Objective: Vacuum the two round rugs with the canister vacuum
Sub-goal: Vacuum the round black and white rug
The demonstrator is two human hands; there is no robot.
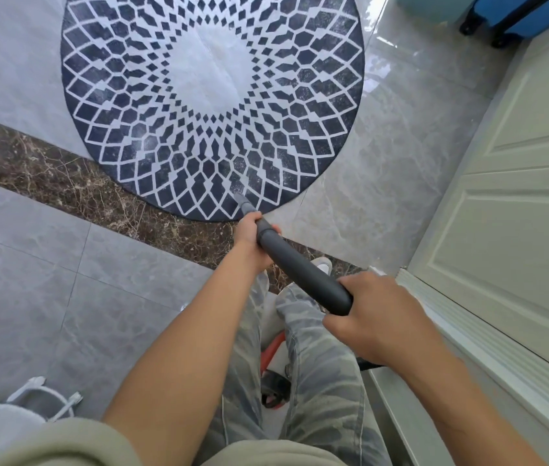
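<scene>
On the far floor [384,156] lay the round rug [212,95], its near edge touched by the tip of the vacuum tube [303,274]. The right hand [377,317] wrapped its fingers round the tube's near end, the left hand [249,234] round its far end.

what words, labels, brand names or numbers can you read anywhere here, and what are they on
No text can be read anywhere in this view.
vacuum wand: plain dark grey, no label showing.
round rug: only a diamond pattern, no writing.
blue suitcase: cut off at the frame edge, no mark legible.
canister vacuum: mostly hidden behind the legs, nothing readable.
</scene>
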